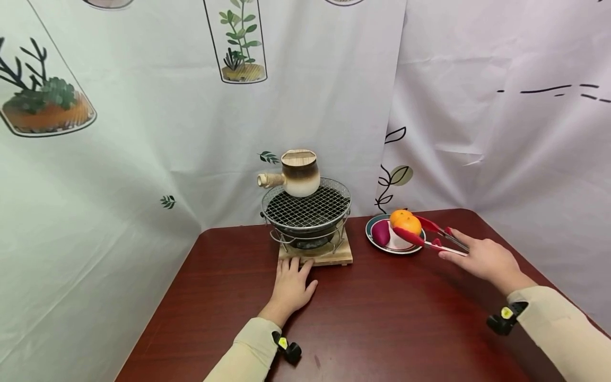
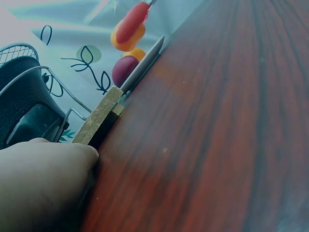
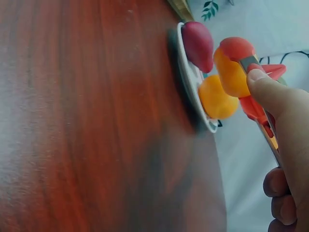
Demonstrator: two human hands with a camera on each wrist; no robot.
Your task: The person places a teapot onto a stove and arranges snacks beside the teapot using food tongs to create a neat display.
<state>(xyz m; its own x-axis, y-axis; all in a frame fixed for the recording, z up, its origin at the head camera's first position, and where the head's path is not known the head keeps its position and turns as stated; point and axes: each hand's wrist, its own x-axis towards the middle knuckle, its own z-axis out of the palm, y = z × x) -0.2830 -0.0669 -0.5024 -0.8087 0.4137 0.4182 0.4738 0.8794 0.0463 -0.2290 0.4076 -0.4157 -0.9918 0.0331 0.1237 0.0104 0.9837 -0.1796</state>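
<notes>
My right hand [image 1: 489,262] grips a pair of tongs [image 1: 409,236] with red tips and metal arms. An orange [image 1: 408,225] lies between the red tips, above the plate [image 1: 396,251]; in the right wrist view this orange [image 3: 231,77] appears higher than a second orange [image 3: 216,99], which is on the plate. Beside them on the plate is a purple, sweet-potato-like piece [image 1: 380,233]. Fingers extended, my left hand [image 1: 289,286] rests at the front edge of a wooden board [image 1: 329,258] under a round grill [image 1: 307,212].
A small clay pot [image 1: 302,180] with a wooden lid and a side handle stands at the back of the grill's mesh. The dark red table [image 1: 372,318] meets printed cloth [image 1: 334,106] behind and at the sides.
</notes>
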